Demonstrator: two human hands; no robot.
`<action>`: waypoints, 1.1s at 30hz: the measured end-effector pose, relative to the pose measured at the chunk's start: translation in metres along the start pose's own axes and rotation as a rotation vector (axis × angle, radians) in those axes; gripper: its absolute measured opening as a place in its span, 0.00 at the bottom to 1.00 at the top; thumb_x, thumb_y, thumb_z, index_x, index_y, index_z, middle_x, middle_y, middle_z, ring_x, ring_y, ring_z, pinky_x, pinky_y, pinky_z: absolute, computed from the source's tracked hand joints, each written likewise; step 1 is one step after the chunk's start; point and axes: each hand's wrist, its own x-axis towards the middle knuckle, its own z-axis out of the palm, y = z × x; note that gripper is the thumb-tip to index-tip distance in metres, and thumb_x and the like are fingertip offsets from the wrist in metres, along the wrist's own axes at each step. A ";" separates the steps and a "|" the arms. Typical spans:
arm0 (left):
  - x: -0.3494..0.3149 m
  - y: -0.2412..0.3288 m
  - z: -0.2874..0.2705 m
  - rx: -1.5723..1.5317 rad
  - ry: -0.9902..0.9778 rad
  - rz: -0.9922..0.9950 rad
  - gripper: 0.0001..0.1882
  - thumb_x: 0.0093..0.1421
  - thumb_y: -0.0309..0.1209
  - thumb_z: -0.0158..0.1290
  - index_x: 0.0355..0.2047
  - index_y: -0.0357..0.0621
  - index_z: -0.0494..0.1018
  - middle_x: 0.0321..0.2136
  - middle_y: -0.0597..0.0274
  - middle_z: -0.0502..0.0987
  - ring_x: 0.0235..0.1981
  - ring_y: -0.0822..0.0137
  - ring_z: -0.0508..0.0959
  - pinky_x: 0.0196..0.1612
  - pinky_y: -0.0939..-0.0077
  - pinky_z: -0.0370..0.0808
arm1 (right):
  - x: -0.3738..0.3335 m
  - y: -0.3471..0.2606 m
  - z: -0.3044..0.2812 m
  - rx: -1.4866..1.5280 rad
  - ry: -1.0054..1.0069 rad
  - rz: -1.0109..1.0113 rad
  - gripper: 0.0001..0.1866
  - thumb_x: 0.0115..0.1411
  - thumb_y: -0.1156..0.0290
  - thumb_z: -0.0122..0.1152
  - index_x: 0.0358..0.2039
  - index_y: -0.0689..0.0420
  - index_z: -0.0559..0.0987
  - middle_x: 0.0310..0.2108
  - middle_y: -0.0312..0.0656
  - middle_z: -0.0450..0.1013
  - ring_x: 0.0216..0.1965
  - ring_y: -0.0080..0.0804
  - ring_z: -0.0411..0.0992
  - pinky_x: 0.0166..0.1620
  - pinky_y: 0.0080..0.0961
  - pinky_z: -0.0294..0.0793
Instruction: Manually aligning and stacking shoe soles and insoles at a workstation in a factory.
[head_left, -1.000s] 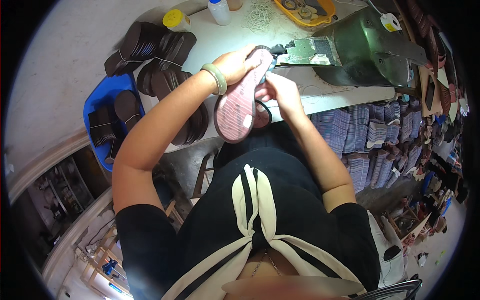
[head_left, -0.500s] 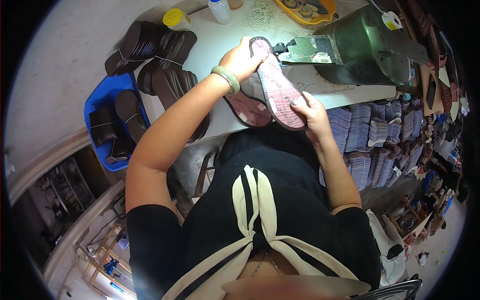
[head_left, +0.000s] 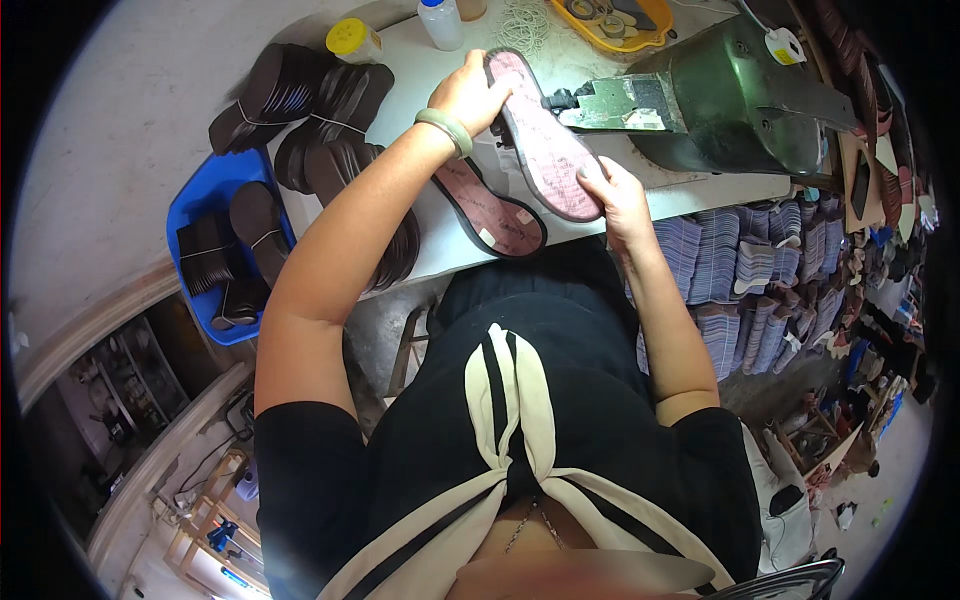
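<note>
A pink shoe insole (head_left: 548, 145) with a dark rim is held up over the table between my two hands. My left hand (head_left: 468, 100) grips its far, narrower end, the thumb lying on the pink face. My right hand (head_left: 618, 203) pinches the edge near its wider end, thumb on top and fingers underneath. Below and to the left, a second pink insole (head_left: 492, 215) lies on the white table, its upper part partly covered by my left wrist. Just right of the held insole sits the flat arm (head_left: 622, 103) of a dark green machine (head_left: 735, 95).
Tied stacks of dark soles (head_left: 345, 165) stand on the table's left side, more in a blue basin (head_left: 195, 190). At the back are a yellow-lidded jar (head_left: 352, 38), a white bottle (head_left: 440, 25), loose cord (head_left: 525, 25) and a yellow tray (head_left: 640, 42). Bundled striped insoles (head_left: 720, 250) fill the right.
Both hands have lifted the held insole away from me and slightly left. More of the second insole on the table now shows.
</note>
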 end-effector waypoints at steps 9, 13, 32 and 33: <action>-0.002 -0.010 -0.010 -0.026 0.024 -0.059 0.37 0.55 0.50 0.52 0.56 0.35 0.60 0.44 0.41 0.75 0.47 0.49 0.75 0.51 0.63 0.70 | 0.003 0.007 0.025 -0.091 0.006 -0.088 0.14 0.58 0.72 0.59 0.42 0.67 0.75 0.36 0.38 0.75 0.37 0.20 0.70 0.43 0.18 0.69; -0.046 -0.014 0.004 0.012 0.379 -0.120 0.36 0.55 0.48 0.55 0.55 0.36 0.59 0.45 0.37 0.72 0.48 0.43 0.72 0.51 0.60 0.69 | -0.013 0.018 0.068 -0.381 0.039 -0.345 0.15 0.59 0.72 0.58 0.46 0.63 0.75 0.34 0.38 0.76 0.37 0.19 0.71 0.42 0.19 0.70; -0.201 -0.139 -0.078 0.317 0.669 -0.226 0.39 0.52 0.39 0.60 0.59 0.33 0.56 0.47 0.47 0.66 0.44 0.56 0.70 0.48 0.67 0.69 | 0.003 0.123 0.062 -1.454 -0.479 -0.658 0.37 0.40 0.71 0.69 0.54 0.54 0.67 0.58 0.53 0.57 0.58 0.54 0.57 0.57 0.45 0.59; -0.202 -0.123 -0.072 0.314 0.663 -0.220 0.39 0.52 0.39 0.60 0.59 0.33 0.56 0.47 0.47 0.66 0.44 0.56 0.70 0.48 0.67 0.69 | 0.002 0.127 0.062 -1.358 -0.442 -0.652 0.36 0.40 0.71 0.68 0.54 0.55 0.67 0.58 0.53 0.57 0.58 0.55 0.58 0.57 0.45 0.59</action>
